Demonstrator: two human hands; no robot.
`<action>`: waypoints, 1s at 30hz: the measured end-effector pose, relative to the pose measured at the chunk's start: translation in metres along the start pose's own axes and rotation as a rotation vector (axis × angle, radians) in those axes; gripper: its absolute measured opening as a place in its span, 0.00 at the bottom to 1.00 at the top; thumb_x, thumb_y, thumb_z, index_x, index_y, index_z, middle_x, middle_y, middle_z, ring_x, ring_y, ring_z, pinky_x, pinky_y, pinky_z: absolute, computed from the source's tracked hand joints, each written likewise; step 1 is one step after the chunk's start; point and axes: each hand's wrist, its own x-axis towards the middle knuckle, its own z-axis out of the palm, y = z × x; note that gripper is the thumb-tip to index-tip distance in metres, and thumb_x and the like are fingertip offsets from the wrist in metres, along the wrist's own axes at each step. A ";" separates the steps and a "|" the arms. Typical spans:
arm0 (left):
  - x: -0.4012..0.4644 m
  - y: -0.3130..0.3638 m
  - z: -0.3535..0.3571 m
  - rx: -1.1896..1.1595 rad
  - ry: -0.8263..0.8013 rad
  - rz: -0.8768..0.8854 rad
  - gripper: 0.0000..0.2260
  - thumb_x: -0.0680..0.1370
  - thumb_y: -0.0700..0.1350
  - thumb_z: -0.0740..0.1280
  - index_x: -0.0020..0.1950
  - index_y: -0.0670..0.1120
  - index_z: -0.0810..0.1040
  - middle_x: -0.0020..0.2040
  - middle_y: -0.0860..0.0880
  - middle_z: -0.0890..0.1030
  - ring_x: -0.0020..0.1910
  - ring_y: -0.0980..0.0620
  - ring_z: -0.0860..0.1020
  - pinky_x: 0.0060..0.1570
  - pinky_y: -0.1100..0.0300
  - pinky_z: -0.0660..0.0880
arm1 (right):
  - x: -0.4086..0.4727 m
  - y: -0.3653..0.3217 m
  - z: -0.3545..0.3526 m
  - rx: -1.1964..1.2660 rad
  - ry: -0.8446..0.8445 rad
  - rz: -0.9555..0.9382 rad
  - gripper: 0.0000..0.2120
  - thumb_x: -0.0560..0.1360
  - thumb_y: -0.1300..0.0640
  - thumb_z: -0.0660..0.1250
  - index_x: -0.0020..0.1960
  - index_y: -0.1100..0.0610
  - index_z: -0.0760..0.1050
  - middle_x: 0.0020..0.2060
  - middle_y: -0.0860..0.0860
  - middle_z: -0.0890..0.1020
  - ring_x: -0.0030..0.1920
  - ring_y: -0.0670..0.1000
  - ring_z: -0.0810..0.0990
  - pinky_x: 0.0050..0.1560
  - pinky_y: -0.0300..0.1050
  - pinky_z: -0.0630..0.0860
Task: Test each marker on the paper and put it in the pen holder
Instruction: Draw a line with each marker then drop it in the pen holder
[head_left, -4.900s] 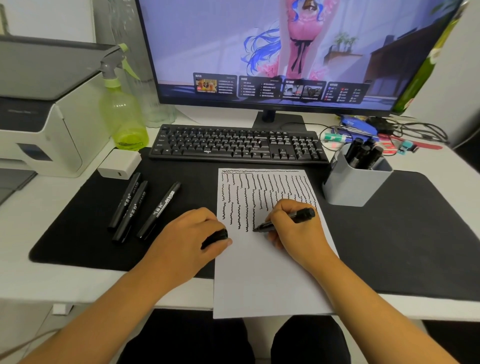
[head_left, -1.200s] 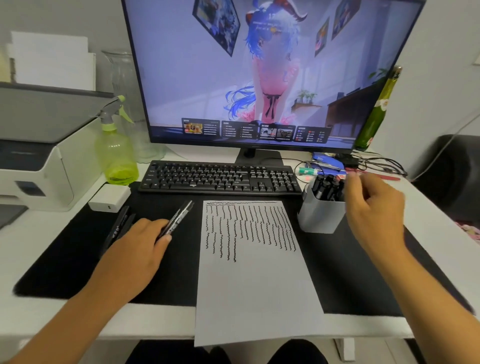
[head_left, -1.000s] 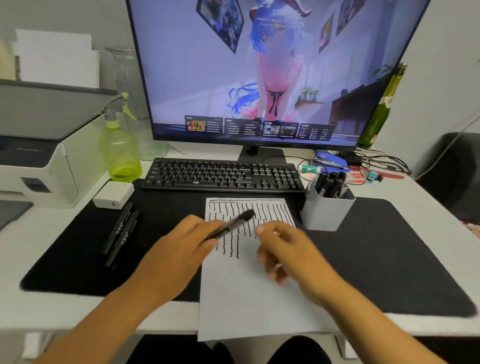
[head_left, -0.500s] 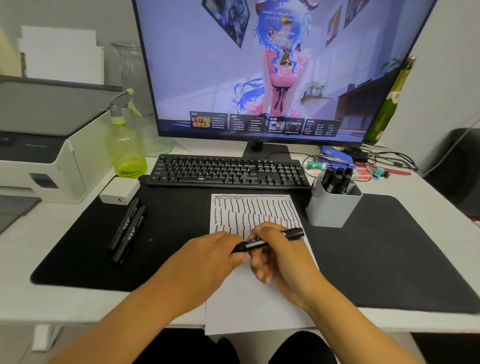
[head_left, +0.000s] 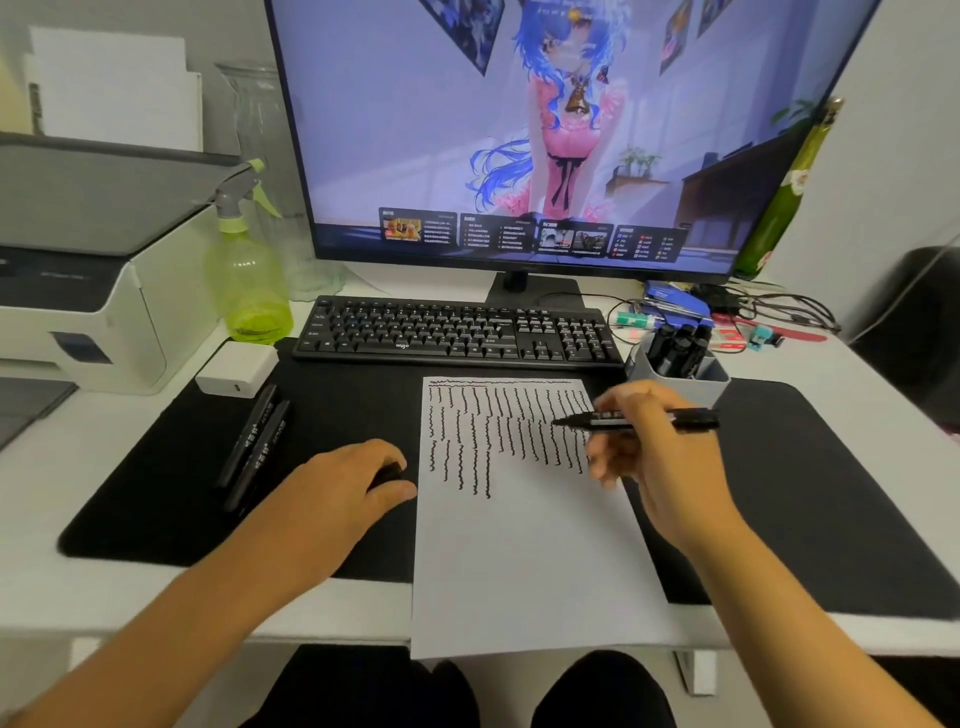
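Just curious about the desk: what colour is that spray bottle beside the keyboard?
The spray bottle is translucent lime green with a grey trigger head, seen in the head view.

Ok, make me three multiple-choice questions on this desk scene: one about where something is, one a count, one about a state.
1. Where is the pen holder?
A. left of the printer
B. right of the keyboard, past the paper's far right corner
C. on the paper

2. How many markers lie on the black mat left of the paper?
A. two
B. four
C. none

3. The marker in the right hand is:
A. capped
B. uncapped, tip over the paper
C. in the holder

Answers:
1 B, it stands beside the keyboard's right end.
2 A, two lie side by side.
3 B, its bare tip shows, and the left hand holds a small black thing, likely the cap.
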 end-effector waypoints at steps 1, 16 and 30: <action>0.003 0.003 0.005 0.007 0.033 0.034 0.13 0.76 0.58 0.62 0.57 0.56 0.73 0.46 0.62 0.73 0.41 0.64 0.73 0.35 0.74 0.65 | 0.002 0.004 0.007 -0.037 -0.018 0.013 0.10 0.81 0.59 0.62 0.45 0.58 0.80 0.32 0.61 0.83 0.28 0.59 0.81 0.25 0.45 0.77; 0.009 -0.005 0.037 -0.017 0.062 0.264 0.25 0.73 0.65 0.54 0.60 0.53 0.77 0.51 0.60 0.72 0.47 0.64 0.73 0.46 0.74 0.71 | 0.009 0.057 0.044 -0.388 0.030 0.029 0.14 0.75 0.59 0.67 0.34 0.46 0.78 0.29 0.45 0.82 0.31 0.49 0.79 0.35 0.44 0.74; 0.008 -0.005 0.040 -0.041 0.085 0.212 0.25 0.71 0.67 0.54 0.59 0.56 0.77 0.48 0.63 0.70 0.44 0.63 0.74 0.40 0.73 0.73 | 0.010 0.055 0.046 -0.396 0.024 0.077 0.13 0.75 0.58 0.65 0.33 0.47 0.79 0.28 0.46 0.84 0.30 0.50 0.79 0.32 0.46 0.76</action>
